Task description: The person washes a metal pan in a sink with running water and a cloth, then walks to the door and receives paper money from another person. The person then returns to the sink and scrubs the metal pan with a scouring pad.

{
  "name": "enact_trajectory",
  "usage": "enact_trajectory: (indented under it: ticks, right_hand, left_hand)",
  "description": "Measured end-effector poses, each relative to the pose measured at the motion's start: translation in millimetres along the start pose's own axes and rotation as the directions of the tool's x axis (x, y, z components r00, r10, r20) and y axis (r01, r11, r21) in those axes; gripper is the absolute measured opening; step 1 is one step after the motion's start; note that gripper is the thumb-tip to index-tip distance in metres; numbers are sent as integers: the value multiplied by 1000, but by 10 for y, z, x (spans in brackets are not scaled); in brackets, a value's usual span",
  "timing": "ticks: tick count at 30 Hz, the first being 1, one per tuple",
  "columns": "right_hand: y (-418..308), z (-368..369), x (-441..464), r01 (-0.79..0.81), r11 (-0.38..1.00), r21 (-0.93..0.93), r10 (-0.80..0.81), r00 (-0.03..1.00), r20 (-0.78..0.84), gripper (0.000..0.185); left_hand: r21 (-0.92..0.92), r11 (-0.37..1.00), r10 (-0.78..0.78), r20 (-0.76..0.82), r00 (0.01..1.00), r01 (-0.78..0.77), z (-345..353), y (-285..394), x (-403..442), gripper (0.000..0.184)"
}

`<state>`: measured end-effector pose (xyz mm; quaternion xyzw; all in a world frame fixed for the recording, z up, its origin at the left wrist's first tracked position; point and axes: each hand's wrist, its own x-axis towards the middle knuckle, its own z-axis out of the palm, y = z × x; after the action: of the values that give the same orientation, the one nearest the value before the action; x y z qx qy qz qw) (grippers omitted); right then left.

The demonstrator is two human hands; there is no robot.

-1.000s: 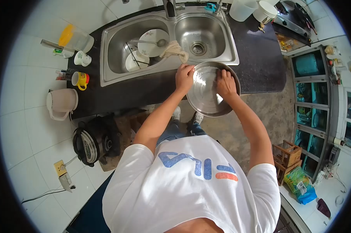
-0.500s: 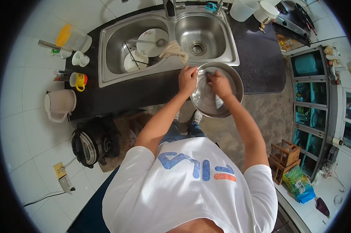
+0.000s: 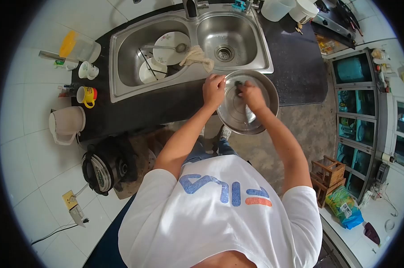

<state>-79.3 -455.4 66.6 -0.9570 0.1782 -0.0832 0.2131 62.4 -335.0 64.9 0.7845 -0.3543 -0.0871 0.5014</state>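
A round metal bowl (image 3: 257,119) is tilted at the counter's front edge, below the right basin of the steel sink (image 3: 266,62). My left hand (image 3: 214,91) is closed on the bowl's left rim. Inside the bowl, my right hand (image 3: 252,96) holds a small dark green scrubbing pad (image 3: 239,84), mostly hidden by the fingers. A beige cloth (image 3: 197,58) lies over the sink's divider. In the left basin are a patterned plate (image 3: 162,52) with a ladle (image 3: 159,47) across it and a white bowl (image 3: 147,74).
Cups, including a yellow mug (image 3: 86,96), and a beige pitcher (image 3: 68,124) line the counter's left end. White containers (image 3: 277,9) stand behind at the right. A black cooker (image 3: 104,167) is below left; wooden stools (image 3: 328,172) are on the right.
My right hand has moved from the bowl's right side towards its upper left, and the dark green pad now shows at its fingertips. My left hand keeps hold of the rim.
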Motion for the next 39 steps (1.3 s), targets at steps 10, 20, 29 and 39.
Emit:
enact_trajectory:
  ticks: [10,20,29,39]
  right_hand:
    - [-359,-41,-657,-4,999,-44,16,962,273,9]
    - [103,-285,-507,-242,965,-99,248,967,50,15]
    - [-370,152,-206,-110,987,116,122,987,-106,26]
    - [-78,-331,-466,-205,970,132,222,966,-131,34]
  left_hand:
    - [-31,999,-40,-42,998,38,11,47,-7,14]
    - [-60,998,-40,-59,997,36,61,-34,-24,13]
    - [-31,1000,-2,-11,1000,2,56,-55,-5,19]
    - [210,906,-419,338,843,366,-493,21,-452,37]
